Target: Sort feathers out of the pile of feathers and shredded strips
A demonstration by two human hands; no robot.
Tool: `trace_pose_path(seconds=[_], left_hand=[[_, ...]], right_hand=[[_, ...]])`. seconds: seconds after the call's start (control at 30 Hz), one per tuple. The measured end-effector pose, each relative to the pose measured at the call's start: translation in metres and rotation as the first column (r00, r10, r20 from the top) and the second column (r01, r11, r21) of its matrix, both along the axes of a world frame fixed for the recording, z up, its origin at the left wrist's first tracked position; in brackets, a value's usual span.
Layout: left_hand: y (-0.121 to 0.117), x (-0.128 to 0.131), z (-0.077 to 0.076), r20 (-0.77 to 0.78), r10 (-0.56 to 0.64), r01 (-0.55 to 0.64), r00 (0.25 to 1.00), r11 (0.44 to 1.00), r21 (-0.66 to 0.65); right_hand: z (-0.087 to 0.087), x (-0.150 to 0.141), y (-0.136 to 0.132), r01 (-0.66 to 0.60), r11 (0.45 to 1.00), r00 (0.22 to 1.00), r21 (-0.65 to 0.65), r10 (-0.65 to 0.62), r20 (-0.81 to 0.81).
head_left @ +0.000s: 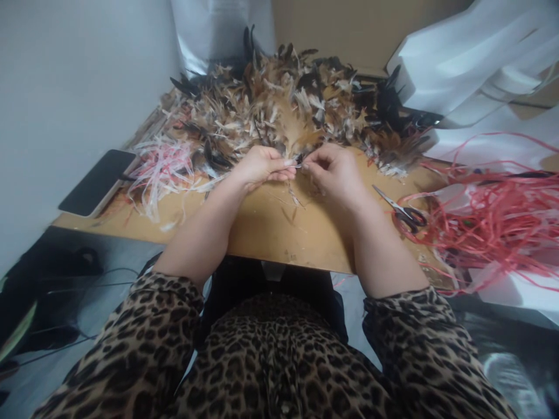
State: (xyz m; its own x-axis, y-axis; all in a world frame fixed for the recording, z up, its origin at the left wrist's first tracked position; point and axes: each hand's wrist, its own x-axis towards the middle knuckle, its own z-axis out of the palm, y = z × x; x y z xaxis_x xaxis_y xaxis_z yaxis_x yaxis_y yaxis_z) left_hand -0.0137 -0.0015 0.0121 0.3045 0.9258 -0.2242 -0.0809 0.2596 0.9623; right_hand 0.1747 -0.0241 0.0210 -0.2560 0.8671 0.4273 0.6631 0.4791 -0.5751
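Above the table (283,238), left hand (262,167) and right hand (338,174) both pinch a thin strand (299,166); better to keep it lightly taut, clear of the feathers (236,116).

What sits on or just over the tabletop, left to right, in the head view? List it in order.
Flat black-screened phone, tangle of pink and white strands, left hand, right hand, black-handled metal scissors, large tangle of red strands.
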Motion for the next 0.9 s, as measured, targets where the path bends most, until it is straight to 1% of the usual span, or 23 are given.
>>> trace_pose_path(seconds=[0.1,0.27,0.37,0.43,0.53,0.6,0.7,0.83,0.9], left_hand=[[0.001,0.0,-0.002,-0.029,-0.01,0.011,1.0,1.0,0.004],[0.001,-0.002,-0.003,-0.067,-0.055,0.053,0.996,0.998,-0.034],[0.001,-0.004,-0.001,-0.099,-0.087,0.084,0.991,0.996,-0.043],[0.0,-0.005,-0.001,-0.118,-0.131,0.128,0.984,0.991,-0.036],[-0.002,-0.005,-0.001,-0.165,-0.195,0.192,0.967,0.981,-0.035],[-0.002,-0.004,-0.002,-0.185,-0.175,0.17,0.967,0.985,-0.041],[-0.003,-0.003,-0.005,-0.148,-0.116,0.112,0.982,0.993,-0.04],[-0.003,-0.001,-0.01,-0.103,-0.077,0.074,0.992,0.997,-0.038],[-0.004,0.0,-0.01,-0.095,-0.065,0.062,0.993,0.998,-0.027]], right_hand=[[0.0,-0.002,-0.001,-0.009,0.997,0.996,0.08,0.002,0.085],[-0.002,-0.002,-0.002,-0.024,0.987,0.977,0.162,-0.012,0.214],[0.002,0.0,-0.005,-0.072,0.984,0.952,0.162,0.019,0.304],[0.006,0.001,-0.008,-0.106,0.984,0.927,0.141,0.046,0.372],[0.013,0.001,-0.013,-0.115,0.984,0.895,0.135,0.044,0.444],[0.015,0.0,-0.014,-0.112,0.982,0.882,0.15,0.029,0.469],[0.016,-0.005,-0.017,-0.128,0.978,0.868,0.163,0.031,0.496],[0.017,-0.015,-0.019,-0.175,0.977,0.853,0.125,0.087,0.514],[0.017,-0.017,-0.018,-0.195,0.976,0.861,0.095,0.123,0.493]])
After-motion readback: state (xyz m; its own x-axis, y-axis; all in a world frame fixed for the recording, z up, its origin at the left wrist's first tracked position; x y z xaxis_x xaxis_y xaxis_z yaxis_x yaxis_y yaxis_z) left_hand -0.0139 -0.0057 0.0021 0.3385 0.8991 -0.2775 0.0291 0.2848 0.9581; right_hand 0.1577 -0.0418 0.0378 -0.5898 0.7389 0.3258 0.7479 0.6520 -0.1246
